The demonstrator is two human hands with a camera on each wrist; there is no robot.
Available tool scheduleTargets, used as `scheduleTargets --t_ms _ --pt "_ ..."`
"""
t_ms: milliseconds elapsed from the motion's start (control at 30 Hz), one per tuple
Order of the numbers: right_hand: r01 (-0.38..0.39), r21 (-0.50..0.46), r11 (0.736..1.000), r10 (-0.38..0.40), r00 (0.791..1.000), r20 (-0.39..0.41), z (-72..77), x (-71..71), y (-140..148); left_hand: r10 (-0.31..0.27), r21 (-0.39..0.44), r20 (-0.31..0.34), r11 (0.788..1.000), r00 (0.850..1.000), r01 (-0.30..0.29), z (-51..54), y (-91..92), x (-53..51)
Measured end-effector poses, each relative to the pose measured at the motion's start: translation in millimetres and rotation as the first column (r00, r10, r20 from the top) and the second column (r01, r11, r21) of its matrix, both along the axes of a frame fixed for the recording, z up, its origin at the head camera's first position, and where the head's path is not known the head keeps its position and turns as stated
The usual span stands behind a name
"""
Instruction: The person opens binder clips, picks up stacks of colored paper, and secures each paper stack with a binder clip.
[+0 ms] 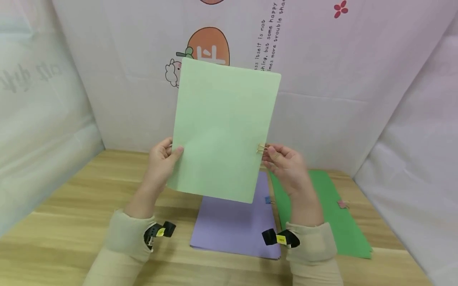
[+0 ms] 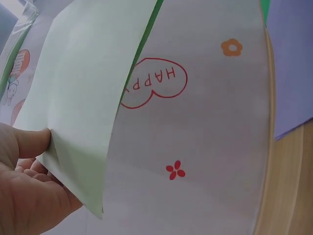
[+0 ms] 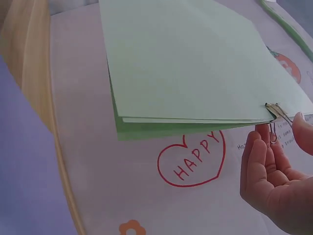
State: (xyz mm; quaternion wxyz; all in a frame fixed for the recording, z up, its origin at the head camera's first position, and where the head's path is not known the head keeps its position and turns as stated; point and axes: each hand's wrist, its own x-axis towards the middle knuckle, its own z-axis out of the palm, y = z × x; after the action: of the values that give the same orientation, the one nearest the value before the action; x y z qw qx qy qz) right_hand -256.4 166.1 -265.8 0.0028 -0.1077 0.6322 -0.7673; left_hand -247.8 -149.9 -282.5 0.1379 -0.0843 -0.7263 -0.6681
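A stack of light green paper sheets is held up above the table, tilted slightly. My left hand pinches its left edge, thumb on the near face; the left wrist view shows the same thumb on the paper. At the right edge sits a gold binder clip, biting the sheets. My right hand holds the clip by its wire handles, thumb and fingers on either side. In the right wrist view the sheets fan slightly apart away from the clip.
On the wooden table lies purple paper with a blue clip. Green paper with a pink clip lies right of it. A printed white cloth hangs behind, with white cloth at both sides.
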Motion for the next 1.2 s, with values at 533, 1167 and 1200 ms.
scheduleTargets --t_ms 533,1167,1200 --pt "-0.128 0.162 0.978 0.13 0.992 -0.001 3.2 -8.7 -28.0 0.04 -0.163 -0.043 0.985 0.998 -0.046 -5.1 -48.3 21.4" --pt "-0.187 0.39 0.901 0.154 0.981 0.116 -17.2 -35.3 -77.6 0.095 -0.367 0.093 0.929 0.991 -0.054 -19.9 -97.5 32.3" --pt "-0.187 0.395 0.899 0.151 0.981 0.122 -18.2 -36.2 -80.5 0.094 -0.379 0.092 0.924 0.991 -0.052 -20.1 -100.0 32.1"
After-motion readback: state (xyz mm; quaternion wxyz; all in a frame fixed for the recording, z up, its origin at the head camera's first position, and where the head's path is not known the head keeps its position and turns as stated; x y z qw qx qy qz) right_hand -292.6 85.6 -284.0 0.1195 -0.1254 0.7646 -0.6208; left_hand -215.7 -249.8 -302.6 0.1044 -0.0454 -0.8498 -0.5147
